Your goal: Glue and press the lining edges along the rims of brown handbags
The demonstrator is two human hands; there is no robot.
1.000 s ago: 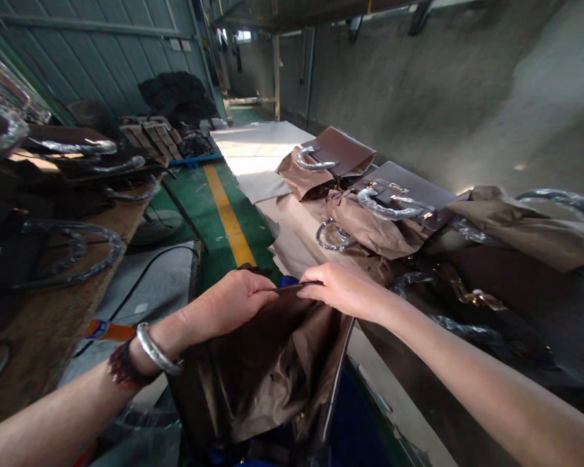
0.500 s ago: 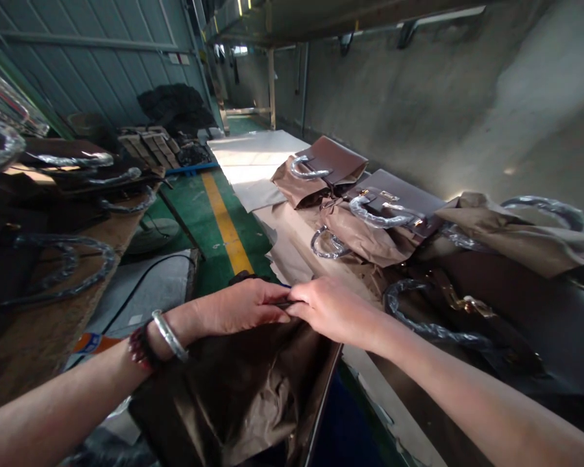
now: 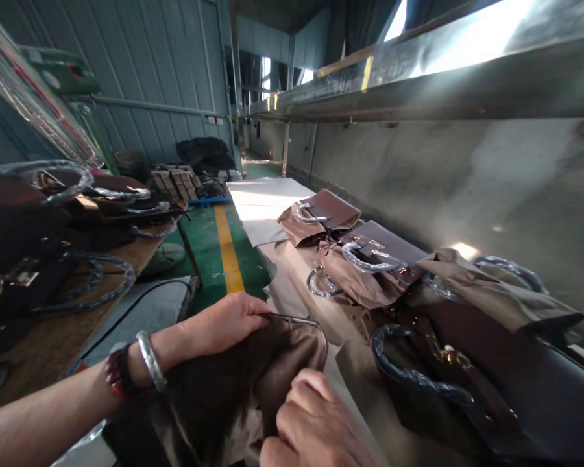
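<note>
My left hand [image 3: 231, 324], with a silver bangle and a dark red bead bracelet on its wrist, pinches the upper rim of a dark brown bag [image 3: 214, 383]. The rim runs in a curve from those fingers to the right, and wrinkled brown material shows inside it. Lower down, my right hand [image 3: 316, 421] is closed, its fingers curled at the bag's near right side. What those fingers hold, if anything, is hidden. The bag's lower part runs out of the picture.
Brown handbags with plastic-wrapped handles and brown paper lie to the right, among them a large dark one [image 3: 511, 350]. Cardboard [image 3: 292, 272] lies beneath them. A wooden table [image 3: 43, 331] with dark bags stands at left. A metal shelf [image 3: 418, 97] runs along the wall.
My right hand has left my left hand and come down toward me. The bag's rim has spread apart, showing its inside. The view has tilted up.
</note>
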